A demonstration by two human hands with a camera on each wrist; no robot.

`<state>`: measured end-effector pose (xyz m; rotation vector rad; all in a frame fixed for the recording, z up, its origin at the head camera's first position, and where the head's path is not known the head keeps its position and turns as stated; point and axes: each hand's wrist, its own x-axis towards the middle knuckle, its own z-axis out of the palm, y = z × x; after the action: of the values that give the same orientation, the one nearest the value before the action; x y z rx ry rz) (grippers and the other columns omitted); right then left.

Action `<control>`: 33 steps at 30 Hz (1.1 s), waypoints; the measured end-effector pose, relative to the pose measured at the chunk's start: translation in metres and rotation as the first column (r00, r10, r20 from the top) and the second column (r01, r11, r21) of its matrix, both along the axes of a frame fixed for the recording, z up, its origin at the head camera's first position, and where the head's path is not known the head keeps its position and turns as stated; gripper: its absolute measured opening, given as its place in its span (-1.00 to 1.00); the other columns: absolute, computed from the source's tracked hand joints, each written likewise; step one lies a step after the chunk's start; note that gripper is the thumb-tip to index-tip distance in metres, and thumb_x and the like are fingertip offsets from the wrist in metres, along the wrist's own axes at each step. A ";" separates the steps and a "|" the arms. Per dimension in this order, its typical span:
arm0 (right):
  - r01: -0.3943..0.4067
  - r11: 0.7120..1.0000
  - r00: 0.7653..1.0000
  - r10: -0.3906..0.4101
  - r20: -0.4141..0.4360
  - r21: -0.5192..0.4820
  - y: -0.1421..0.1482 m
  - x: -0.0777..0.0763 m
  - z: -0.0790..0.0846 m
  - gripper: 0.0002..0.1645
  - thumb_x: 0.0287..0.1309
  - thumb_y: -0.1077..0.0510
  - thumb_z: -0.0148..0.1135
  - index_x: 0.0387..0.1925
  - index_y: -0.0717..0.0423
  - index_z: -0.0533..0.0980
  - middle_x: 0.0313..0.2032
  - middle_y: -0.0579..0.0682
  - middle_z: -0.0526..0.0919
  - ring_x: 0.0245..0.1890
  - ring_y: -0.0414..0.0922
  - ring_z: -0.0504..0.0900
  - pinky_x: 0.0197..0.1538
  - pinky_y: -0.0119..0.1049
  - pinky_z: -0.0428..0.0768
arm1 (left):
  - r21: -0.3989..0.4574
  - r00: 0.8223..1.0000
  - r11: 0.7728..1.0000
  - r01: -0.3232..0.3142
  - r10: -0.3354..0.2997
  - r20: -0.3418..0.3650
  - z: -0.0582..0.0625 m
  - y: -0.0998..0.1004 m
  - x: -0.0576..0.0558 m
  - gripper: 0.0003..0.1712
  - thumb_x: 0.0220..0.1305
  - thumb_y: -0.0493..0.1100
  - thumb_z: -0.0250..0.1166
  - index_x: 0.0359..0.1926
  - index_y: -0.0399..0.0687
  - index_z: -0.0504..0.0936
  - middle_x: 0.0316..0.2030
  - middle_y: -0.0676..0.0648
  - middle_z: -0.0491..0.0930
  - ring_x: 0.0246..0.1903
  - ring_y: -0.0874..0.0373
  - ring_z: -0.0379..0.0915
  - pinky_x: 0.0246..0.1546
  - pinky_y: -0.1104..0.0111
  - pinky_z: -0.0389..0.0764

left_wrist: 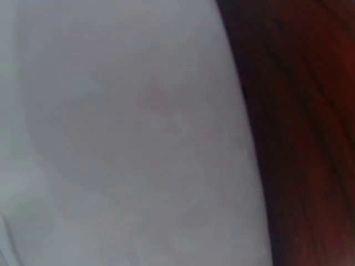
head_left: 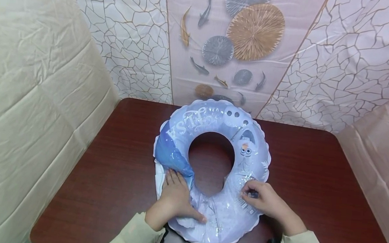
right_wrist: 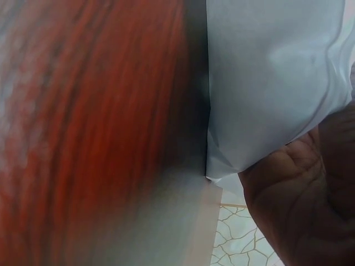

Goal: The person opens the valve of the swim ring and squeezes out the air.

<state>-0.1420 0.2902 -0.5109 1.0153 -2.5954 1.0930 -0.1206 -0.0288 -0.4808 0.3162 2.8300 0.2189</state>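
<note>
A pale blue and lilac inflatable swim ring (head_left: 215, 117), printed with a snowman and lettering, lies flat on the dark red-brown table. Its top looks plump; the lower front is creased and slack. My left hand (head_left: 176, 200) rests on the lower left of the ring, fingers straight and thumb spread. On the lower right, my right hand (head_left: 267, 199) has curled fingers pinching a small clear piece that looks like the ring's valve, largely hidden by the fingers. The right wrist view shows the pale side of the ring beside the right palm (right_wrist: 294, 183).
The wooden table (head_left: 109, 160) extends to both sides of the ring, and its brown surface shows through the ring's hole. Behind stands a patterned cloth wall (head_left: 136, 36). Plain beige cloth (head_left: 29, 85) hangs along the left, with more on the right.
</note>
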 end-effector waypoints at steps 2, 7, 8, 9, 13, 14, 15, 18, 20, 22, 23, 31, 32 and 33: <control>-0.001 1.000 1.000 0.001 0.003 0.002 0.000 0.000 -0.001 -0.84 0.12 0.20 0.45 -0.42 -0.09 0.60 -0.43 -0.33 0.61 -0.39 -0.32 0.57 -0.24 -0.53 0.51 | -0.004 1.000 1.000 0.002 -0.002 -0.001 0.000 0.000 0.000 0.96 -0.69 0.81 0.36 0.47 -0.60 -0.04 0.43 -0.63 -0.08 0.47 -0.46 -0.17 0.41 -0.08 0.12; -0.001 1.000 1.000 0.001 0.006 0.002 0.001 0.000 -0.001 -0.84 0.11 0.22 0.46 -0.41 -0.09 0.61 -0.43 -0.33 0.60 -0.39 -0.34 0.56 -0.25 -0.53 0.50 | -0.011 1.000 1.000 0.002 -0.002 0.009 0.000 0.000 -0.001 0.95 -0.68 0.80 0.36 0.47 -0.60 -0.05 0.43 -0.63 -0.09 0.47 -0.46 -0.19 0.42 -0.09 0.10; -0.002 1.000 1.000 0.001 0.007 0.003 0.000 0.000 -0.001 -0.83 0.10 0.22 0.46 -0.41 -0.09 0.61 -0.43 -0.33 0.60 -0.39 -0.34 0.56 -0.25 -0.53 0.50 | -0.011 1.000 1.000 0.001 -0.001 0.013 0.000 0.000 -0.001 0.95 -0.67 0.80 0.36 0.47 -0.60 -0.06 0.44 -0.63 -0.10 0.47 -0.45 -0.20 0.42 -0.09 0.09; -0.002 1.000 1.000 0.002 0.007 0.002 0.000 0.000 -0.001 -0.82 0.08 0.25 0.47 -0.41 -0.08 0.61 -0.43 -0.33 0.60 -0.39 -0.34 0.55 -0.26 -0.52 0.51 | -0.012 1.000 1.000 0.001 -0.001 0.017 0.000 0.000 0.000 0.95 -0.66 0.80 0.37 0.47 -0.60 -0.06 0.44 -0.63 -0.10 0.47 -0.45 -0.21 0.42 -0.09 0.09; 0.000 1.000 1.000 0.000 0.008 0.007 -0.001 0.001 0.001 -0.84 0.09 0.22 0.48 -0.41 -0.07 0.62 -0.42 -0.32 0.62 -0.39 -0.33 0.56 -0.25 -0.49 0.52 | -0.011 1.000 1.000 0.001 -0.001 0.016 0.000 0.000 0.000 0.94 -0.66 0.80 0.37 0.47 -0.60 -0.05 0.43 -0.63 -0.10 0.47 -0.46 -0.20 0.42 -0.09 0.09; 0.001 1.000 1.000 -0.001 0.009 0.009 -0.001 0.001 0.001 -0.84 0.08 0.22 0.48 -0.40 -0.07 0.62 -0.42 -0.32 0.62 -0.39 -0.33 0.56 -0.25 -0.49 0.52 | -0.012 1.000 1.000 0.001 -0.001 0.014 0.000 0.001 0.000 0.94 -0.66 0.80 0.37 0.47 -0.60 -0.05 0.43 -0.63 -0.09 0.47 -0.46 -0.20 0.42 -0.09 0.09; 0.002 1.000 1.000 -0.002 0.008 0.011 -0.001 0.001 0.001 -0.83 0.07 0.23 0.48 -0.40 -0.06 0.62 -0.42 -0.31 0.62 -0.39 -0.33 0.56 -0.25 -0.49 0.52 | -0.015 1.000 1.000 0.002 -0.002 0.013 0.000 0.001 -0.001 0.94 -0.66 0.80 0.37 0.47 -0.60 -0.05 0.43 -0.63 -0.09 0.47 -0.46 -0.20 0.42 -0.08 0.09; 0.005 1.000 1.000 -0.005 0.007 0.010 -0.001 0.001 0.002 -0.79 0.03 0.28 0.49 -0.41 -0.07 0.62 -0.42 -0.32 0.62 -0.39 -0.33 0.56 -0.26 -0.49 0.52 | -0.014 1.000 1.000 -0.001 0.001 0.012 0.000 0.001 0.000 0.95 -0.67 0.80 0.37 0.47 -0.60 -0.05 0.43 -0.63 -0.09 0.47 -0.46 -0.20 0.42 -0.09 0.10; 0.003 1.000 1.000 -0.003 0.003 0.006 -0.001 0.001 0.002 -0.77 0.02 0.30 0.49 -0.41 -0.08 0.61 -0.42 -0.32 0.61 -0.40 -0.34 0.55 -0.27 -0.48 0.52 | -0.018 1.000 1.000 -0.003 0.003 0.016 -0.001 0.002 0.000 0.95 -0.68 0.80 0.36 0.47 -0.59 -0.06 0.43 -0.63 -0.10 0.47 -0.46 -0.21 0.42 -0.09 0.09; 0.000 1.000 1.000 0.000 -0.002 0.003 -0.001 0.001 0.001 -0.78 0.04 0.29 0.49 -0.41 -0.07 0.61 -0.43 -0.32 0.61 -0.40 -0.35 0.54 -0.28 -0.48 0.52 | -0.021 1.000 1.000 -0.005 0.005 0.018 -0.001 0.002 0.000 0.96 -0.68 0.81 0.36 0.48 -0.59 -0.06 0.44 -0.63 -0.10 0.47 -0.46 -0.21 0.42 -0.09 0.09; -0.001 1.000 1.000 0.001 -0.003 0.002 -0.001 0.000 0.001 -0.80 0.06 0.27 0.48 -0.41 -0.07 0.61 -0.43 -0.32 0.61 -0.40 -0.35 0.54 -0.28 -0.49 0.52 | -0.022 1.000 1.000 -0.006 0.006 0.018 -0.002 0.002 0.000 0.96 -0.69 0.81 0.36 0.48 -0.59 -0.06 0.44 -0.63 -0.11 0.47 -0.46 -0.21 0.42 -0.09 0.09; 0.000 1.000 1.000 0.000 0.004 0.005 0.000 -0.001 -0.001 -0.87 0.14 0.18 0.46 -0.42 0.02 0.61 -0.43 -0.32 0.60 -0.40 -0.34 0.54 -0.26 -0.53 0.49 | -0.019 1.000 1.000 -0.002 0.003 0.012 -0.002 0.002 -0.001 0.96 -0.68 0.81 0.36 0.48 -0.59 -0.06 0.44 -0.63 -0.11 0.47 -0.46 -0.21 0.42 -0.09 0.08; -0.003 1.000 1.000 0.003 0.004 0.002 0.000 -0.001 -0.001 -0.86 0.17 0.14 0.45 -0.42 0.04 0.62 -0.43 -0.31 0.60 -0.40 -0.33 0.54 -0.27 -0.51 0.50 | -0.018 1.000 1.000 -0.002 0.002 0.015 -0.002 0.002 -0.001 0.96 -0.67 0.81 0.36 0.48 -0.59 -0.07 0.44 -0.63 -0.11 0.47 -0.46 -0.21 0.42 -0.09 0.08; -0.005 1.000 1.000 0.005 0.005 0.000 0.000 -0.001 0.000 -0.86 0.17 0.13 0.45 -0.42 0.05 0.62 -0.43 -0.31 0.60 -0.40 -0.33 0.55 -0.26 -0.52 0.50 | -0.018 1.000 1.000 -0.002 0.003 0.019 -0.002 0.002 -0.001 0.96 -0.67 0.80 0.36 0.48 -0.59 -0.07 0.44 -0.63 -0.12 0.47 -0.46 -0.22 0.42 -0.09 0.08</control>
<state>-0.1427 0.2906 -0.5114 1.0207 -2.5981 1.0975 -0.1214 -0.0268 -0.4831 0.3053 2.8122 0.1965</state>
